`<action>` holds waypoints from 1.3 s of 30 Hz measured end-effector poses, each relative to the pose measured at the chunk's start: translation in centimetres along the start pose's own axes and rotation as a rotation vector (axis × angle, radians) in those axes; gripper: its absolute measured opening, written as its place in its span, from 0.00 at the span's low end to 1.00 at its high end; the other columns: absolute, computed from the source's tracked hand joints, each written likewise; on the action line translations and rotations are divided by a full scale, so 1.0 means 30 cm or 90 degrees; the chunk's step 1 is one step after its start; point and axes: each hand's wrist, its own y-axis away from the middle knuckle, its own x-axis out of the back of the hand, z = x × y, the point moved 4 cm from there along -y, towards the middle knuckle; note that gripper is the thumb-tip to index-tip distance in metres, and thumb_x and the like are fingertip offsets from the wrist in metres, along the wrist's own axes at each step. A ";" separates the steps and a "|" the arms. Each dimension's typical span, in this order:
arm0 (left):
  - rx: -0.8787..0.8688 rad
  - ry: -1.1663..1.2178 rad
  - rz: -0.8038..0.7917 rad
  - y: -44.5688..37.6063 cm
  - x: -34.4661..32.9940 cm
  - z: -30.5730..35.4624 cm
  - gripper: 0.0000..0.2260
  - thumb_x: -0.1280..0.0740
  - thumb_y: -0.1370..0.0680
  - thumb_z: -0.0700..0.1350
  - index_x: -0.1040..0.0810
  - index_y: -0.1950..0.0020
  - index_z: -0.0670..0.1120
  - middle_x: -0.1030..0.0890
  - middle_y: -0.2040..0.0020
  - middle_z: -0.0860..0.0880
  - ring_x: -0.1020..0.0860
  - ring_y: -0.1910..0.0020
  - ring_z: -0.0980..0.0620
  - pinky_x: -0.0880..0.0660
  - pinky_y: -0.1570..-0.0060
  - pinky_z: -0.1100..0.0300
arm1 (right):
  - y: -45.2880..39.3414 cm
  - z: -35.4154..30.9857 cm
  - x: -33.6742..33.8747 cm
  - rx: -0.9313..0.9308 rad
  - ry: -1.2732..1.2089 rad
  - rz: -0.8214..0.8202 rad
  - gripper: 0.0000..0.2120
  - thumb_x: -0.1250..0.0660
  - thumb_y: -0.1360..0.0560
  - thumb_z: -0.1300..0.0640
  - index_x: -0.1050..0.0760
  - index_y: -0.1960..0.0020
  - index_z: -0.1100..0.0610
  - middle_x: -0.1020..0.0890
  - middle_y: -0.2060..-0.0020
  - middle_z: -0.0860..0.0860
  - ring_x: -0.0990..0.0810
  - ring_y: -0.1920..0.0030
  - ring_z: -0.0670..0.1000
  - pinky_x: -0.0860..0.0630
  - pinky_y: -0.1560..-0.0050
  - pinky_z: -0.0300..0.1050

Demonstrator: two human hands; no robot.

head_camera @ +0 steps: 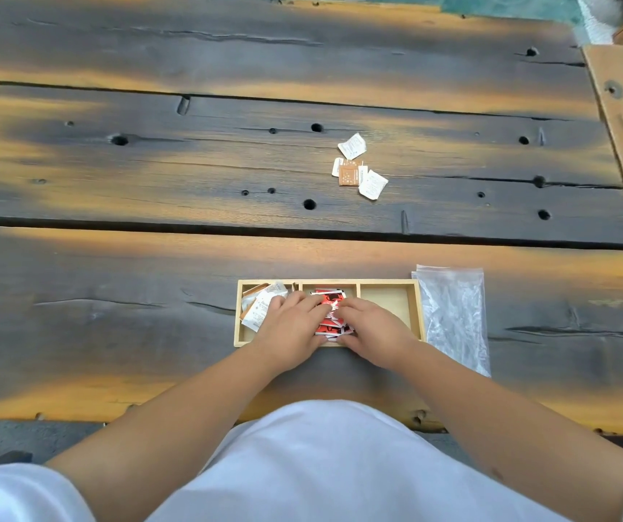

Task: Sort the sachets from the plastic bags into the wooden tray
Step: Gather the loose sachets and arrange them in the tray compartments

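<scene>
Pressing down on a heap of red sachets (330,314), the left hand (291,325) is lying palm-down with its fingers stretched flat and close together, the fingertips reaching over the divider between the left and middle compartments of the wooden tray (415,310). It is closing on nothing; it is only resting on the packets. The right hand (372,327) is lying opposite it, also palm-down and spread flat, its fingers pointing leftward onto the same red heap so that the two sets of fingertips are nearly meeting over the middle compartment. Whether either thumb is pinching a packet underneath cannot be told.

The red sachets are filling the middle compartment, some of them poking out between the hands. The left compartment is holding white sachets (261,308), piled loosely and tilting against the tray wall, with a brown edge showing among them. The right compartment is showing bare wood.

Just beside the tray's right end, a clear plastic bag (453,314) is lying flat on the dark plank table (114,258). Well beyond the tray, a small cluster of loose packets is sitting on the table: a brown sachet (348,175) touching several white loose sachets (372,185) around it.
</scene>
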 end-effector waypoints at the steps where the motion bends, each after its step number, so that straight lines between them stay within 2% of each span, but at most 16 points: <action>1: 0.002 0.004 0.002 0.000 0.000 0.000 0.25 0.35 0.22 0.55 0.35 0.26 0.54 0.33 0.26 0.55 0.37 0.28 0.50 0.40 0.35 0.50 | -0.003 0.002 -0.002 -0.003 0.002 0.003 0.17 0.32 0.25 0.51 0.25 0.37 0.54 0.24 0.39 0.49 0.25 0.39 0.52 0.24 0.43 0.48; 7: -0.005 0.009 0.010 -0.020 0.014 -0.026 0.23 0.32 0.23 0.50 0.33 0.29 0.56 0.32 0.27 0.56 0.38 0.29 0.50 0.42 0.36 0.48 | -0.021 -0.006 -0.003 -0.001 0.049 0.045 0.15 0.31 0.27 0.53 0.26 0.42 0.56 0.24 0.43 0.52 0.25 0.45 0.55 0.28 0.51 0.47; 11: -0.025 -0.047 0.005 -0.037 0.019 -0.021 0.19 0.32 0.25 0.47 0.30 0.35 0.52 0.30 0.30 0.52 0.36 0.32 0.47 0.40 0.38 0.46 | -0.041 -0.034 -0.009 0.004 0.108 0.045 0.13 0.30 0.29 0.58 0.25 0.45 0.59 0.23 0.48 0.56 0.23 0.51 0.59 0.28 0.59 0.49; 14: -0.035 -0.065 0.006 -0.049 0.019 -0.028 0.16 0.31 0.26 0.48 0.29 0.39 0.51 0.29 0.32 0.50 0.34 0.34 0.46 0.38 0.39 0.45 | -0.051 -0.030 -0.011 0.003 0.088 0.012 0.13 0.32 0.26 0.60 0.27 0.42 0.58 0.25 0.45 0.55 0.24 0.50 0.58 0.29 0.60 0.48; 16: -0.045 -0.060 0.004 -0.055 0.018 -0.032 0.16 0.31 0.25 0.50 0.29 0.39 0.51 0.29 0.33 0.50 0.34 0.34 0.46 0.38 0.38 0.46 | -0.054 -0.014 -0.005 0.003 0.053 -0.013 0.14 0.33 0.25 0.59 0.26 0.40 0.57 0.26 0.41 0.54 0.24 0.49 0.57 0.27 0.58 0.48; 20: -0.065 -0.056 -0.006 -0.065 0.019 -0.047 0.20 0.33 0.25 0.55 0.29 0.35 0.52 0.30 0.32 0.51 0.35 0.32 0.47 0.39 0.37 0.47 | -0.055 0.009 0.024 0.016 0.029 -0.056 0.18 0.32 0.25 0.48 0.24 0.37 0.52 0.27 0.37 0.49 0.23 0.45 0.53 0.23 0.49 0.49; 25: -0.106 -0.048 0.028 -0.078 0.058 -0.085 0.28 0.41 0.26 0.66 0.30 0.32 0.51 0.29 0.32 0.52 0.34 0.31 0.50 0.36 0.37 0.50 | -0.056 0.030 0.089 -0.005 0.023 -0.010 0.20 0.36 0.24 0.42 0.23 0.37 0.50 0.25 0.38 0.44 0.23 0.43 0.48 0.24 0.51 0.45; 31: -0.060 0.004 0.022 -0.227 0.172 -0.155 0.29 0.42 0.24 0.64 0.38 0.26 0.51 0.37 0.24 0.51 0.41 0.25 0.51 0.42 0.27 0.47 | -0.172 0.117 0.202 -0.103 -0.029 0.068 0.19 0.35 0.23 0.45 0.24 0.36 0.52 0.24 0.37 0.46 0.24 0.39 0.49 0.24 0.43 0.51; 35: -0.025 0.016 -0.007 -0.387 0.230 -0.214 0.31 0.44 0.22 0.63 0.43 0.22 0.51 0.42 0.21 0.49 0.45 0.23 0.49 0.43 0.26 0.45 | -0.297 0.236 0.278 -0.197 -0.057 0.087 0.18 0.32 0.24 0.50 0.24 0.36 0.55 0.23 0.39 0.53 0.24 0.39 0.54 0.28 0.38 0.48; 39: -0.027 0.040 -0.038 -0.555 0.266 -0.250 0.32 0.44 0.21 0.63 0.46 0.21 0.50 0.45 0.20 0.47 0.45 0.22 0.47 0.41 0.26 0.43 | -0.411 0.346 0.346 -0.303 -0.127 0.122 0.22 0.30 0.25 0.51 0.26 0.34 0.58 0.23 0.37 0.57 0.23 0.39 0.57 0.29 0.39 0.48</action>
